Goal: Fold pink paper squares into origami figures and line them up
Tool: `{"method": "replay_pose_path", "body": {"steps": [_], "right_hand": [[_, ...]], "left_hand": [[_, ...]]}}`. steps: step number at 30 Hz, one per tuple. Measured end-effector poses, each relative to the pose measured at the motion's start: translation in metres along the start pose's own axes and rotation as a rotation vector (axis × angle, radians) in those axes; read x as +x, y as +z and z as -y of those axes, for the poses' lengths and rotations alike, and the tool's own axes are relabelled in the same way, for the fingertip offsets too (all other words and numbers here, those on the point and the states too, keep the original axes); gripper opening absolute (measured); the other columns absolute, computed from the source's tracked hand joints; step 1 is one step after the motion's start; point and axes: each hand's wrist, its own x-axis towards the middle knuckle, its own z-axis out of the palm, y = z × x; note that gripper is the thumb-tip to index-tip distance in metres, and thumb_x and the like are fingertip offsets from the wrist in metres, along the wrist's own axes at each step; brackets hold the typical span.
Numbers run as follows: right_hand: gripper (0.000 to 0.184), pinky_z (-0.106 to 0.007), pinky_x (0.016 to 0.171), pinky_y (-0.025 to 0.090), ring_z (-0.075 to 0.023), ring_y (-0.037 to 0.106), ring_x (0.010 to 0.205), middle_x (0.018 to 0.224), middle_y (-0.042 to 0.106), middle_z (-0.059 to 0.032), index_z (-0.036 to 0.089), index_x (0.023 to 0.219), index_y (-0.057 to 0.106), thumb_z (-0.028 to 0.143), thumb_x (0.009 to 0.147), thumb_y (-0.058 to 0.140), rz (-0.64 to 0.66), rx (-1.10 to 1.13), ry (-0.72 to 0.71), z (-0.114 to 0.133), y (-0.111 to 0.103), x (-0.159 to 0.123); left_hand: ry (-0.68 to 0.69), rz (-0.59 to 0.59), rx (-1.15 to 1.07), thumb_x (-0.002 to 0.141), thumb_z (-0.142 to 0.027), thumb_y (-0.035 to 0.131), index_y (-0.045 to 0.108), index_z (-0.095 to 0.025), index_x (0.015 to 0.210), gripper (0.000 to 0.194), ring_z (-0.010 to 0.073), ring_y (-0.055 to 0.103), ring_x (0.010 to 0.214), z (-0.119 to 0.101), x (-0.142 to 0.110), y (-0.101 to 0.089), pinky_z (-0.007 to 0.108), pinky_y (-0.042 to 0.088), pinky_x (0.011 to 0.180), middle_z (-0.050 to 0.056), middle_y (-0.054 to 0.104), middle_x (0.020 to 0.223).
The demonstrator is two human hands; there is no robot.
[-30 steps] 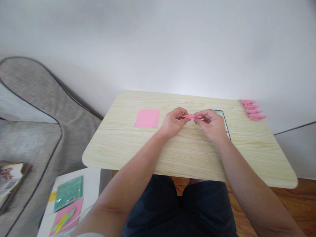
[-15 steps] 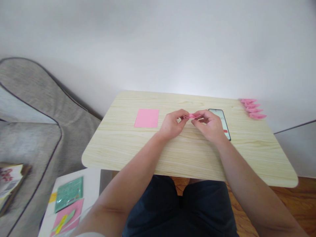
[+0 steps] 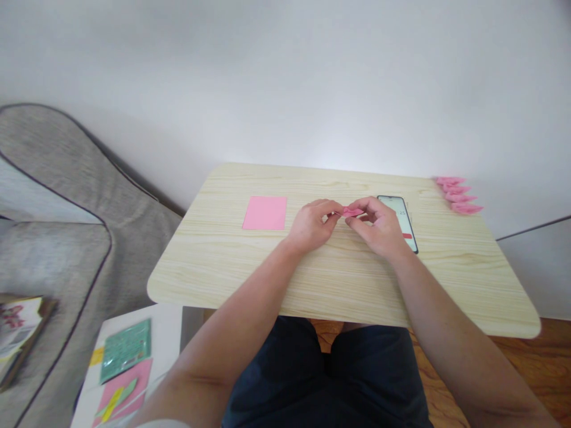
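A small folded piece of pink paper (image 3: pixel 351 211) is held between my two hands above the middle of the table. The fingertips of my left hand (image 3: pixel 314 224) pinch its left end. My right hand (image 3: pixel 377 226) grips the other end between thumb and fingers. Part of the folded paper is hidden by the fingers, so its full shape does not show. A flat square pink sheet (image 3: pixel 264 213) lies on the table to the left of my left hand. Close behind my right hand is a phone (image 3: pixel 405 220) with its screen lit, partly covered by that hand.
Several folded pink paper pieces (image 3: pixel 459 196) stand in a row at the table's (image 3: pixel 348 285) back right corner, by the wall. Lower left, a white surface (image 3: pixel 165 324) bears a green packet (image 3: pixel 126 351) and pink sheets (image 3: pixel 138 380). A grey sofa (image 3: pixel 129 238) stands at the left.
The folded pink paper has turned slightly, and more of its right part shows between the fingers. Both hands keep nearly the same place and grip.
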Motion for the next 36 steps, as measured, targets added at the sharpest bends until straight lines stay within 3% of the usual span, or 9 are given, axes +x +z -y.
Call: {"method": "replay_pose_path", "body": {"steps": [6,12,19,24,30,36], "right_hand": [[0.014,-0.035,0.071,0.054,-0.0205,0.069,0.081,0.091,0.075,-0.0015,0.027,0.094,0.073,0.039,0.088,0.071,-0.007,0.001,0.02,-0.003,-0.001,0.002],[0.018,-0.037,0.073,0.057,-0.0209,0.07,0.079,0.091,0.078,-0.0023,0.027,0.096,0.076,0.042,0.088,0.073,0.01,-0.071,0.016,-0.006,0.0,0.001],[0.008,-0.047,0.091,0.054,-0.0273,0.065,0.099,0.101,0.075,-0.0055,0.027,0.086,0.077,0.033,0.088,0.073,0.064,-0.395,-0.184,-0.01,0.0,0.003],[0.01,-0.053,0.093,0.051,-0.0315,0.059,0.101,0.1,0.073,-0.0089,0.025,0.081,0.078,0.032,0.088,0.075,0.094,-0.586,-0.228,-0.012,0.002,0.004],[0.016,-0.052,0.089,0.051,-0.0318,0.058,0.098,0.097,0.073,-0.01,0.025,0.082,0.079,0.036,0.091,0.071,0.122,-0.658,-0.232,-0.011,0.004,0.004],[0.018,-0.05,0.083,0.049,-0.033,0.058,0.098,0.096,0.073,-0.0108,0.024,0.084,0.079,0.037,0.092,0.07,0.158,-0.751,-0.218,-0.006,0.002,0.004]], "left_hand": [[-0.039,0.023,-0.02,0.094,-0.016,0.056,0.073,-0.022,0.097,0.018,0.0176,0.07,0.091,-0.003,-0.001,0.0,0.031,0.051,0.084,0.004,0.077,0.098],[-0.07,0.044,0.001,0.092,-0.015,0.057,0.07,-0.022,0.099,0.016,0.0167,0.069,0.086,-0.001,-0.003,0.001,0.03,0.05,0.083,0.002,0.075,0.093],[-0.08,0.175,0.111,0.084,-0.014,0.061,0.075,-0.025,0.096,0.021,0.0211,0.068,0.087,0.005,-0.002,-0.004,0.035,0.052,0.085,0.002,0.076,0.089],[-0.061,0.127,0.176,0.077,-0.013,0.065,0.078,-0.026,0.088,0.021,0.0265,0.064,0.107,0.006,0.0,-0.009,0.042,0.049,0.099,0.003,0.077,0.106],[-0.117,0.161,0.116,0.081,-0.018,0.066,0.078,-0.026,0.088,0.016,0.0237,0.065,0.091,0.008,0.0,-0.007,0.038,0.052,0.086,0.002,0.077,0.089],[-0.111,0.169,0.117,0.081,-0.017,0.065,0.078,-0.025,0.087,0.017,0.0222,0.065,0.087,0.011,0.001,-0.006,0.036,0.052,0.082,0.003,0.076,0.088]]}}
